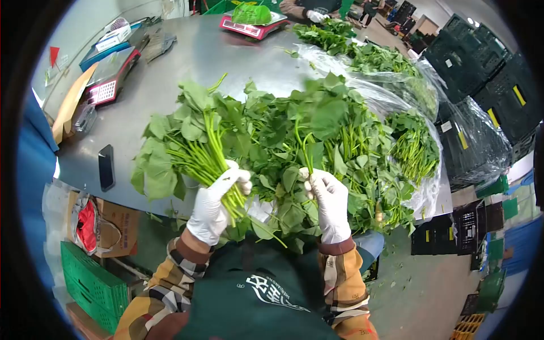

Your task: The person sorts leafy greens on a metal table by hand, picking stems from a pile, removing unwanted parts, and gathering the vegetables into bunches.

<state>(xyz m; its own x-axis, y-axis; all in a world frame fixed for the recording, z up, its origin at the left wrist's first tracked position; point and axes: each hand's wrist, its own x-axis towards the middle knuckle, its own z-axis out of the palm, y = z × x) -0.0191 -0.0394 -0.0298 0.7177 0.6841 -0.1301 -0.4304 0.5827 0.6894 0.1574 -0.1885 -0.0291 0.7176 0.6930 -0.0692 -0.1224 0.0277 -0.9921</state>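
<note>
My left hand (218, 195), in a white glove, is closed round a bunch of leafy green stems (199, 153); the leaves spread up and to the left, and the cut ends stick out below the fist. My right hand (327, 198), gloved too, pinches a few leafy stems (304, 148) that stand upright from the fingertips. Behind and between both hands lies a large pile of loose leafy greens (354, 153) along the table's near edge. Part of the pile is hidden by the hands and the bunch.
On the metal table (175, 73) lie a phone (106, 168), a red scale (110, 79) and another scale (252, 25) carrying a green packet (251, 14). Plastic film (391, 85) and more greens are at right. Another person's gloved hand (317, 16) is across the table. Black crates (467, 56) stand right.
</note>
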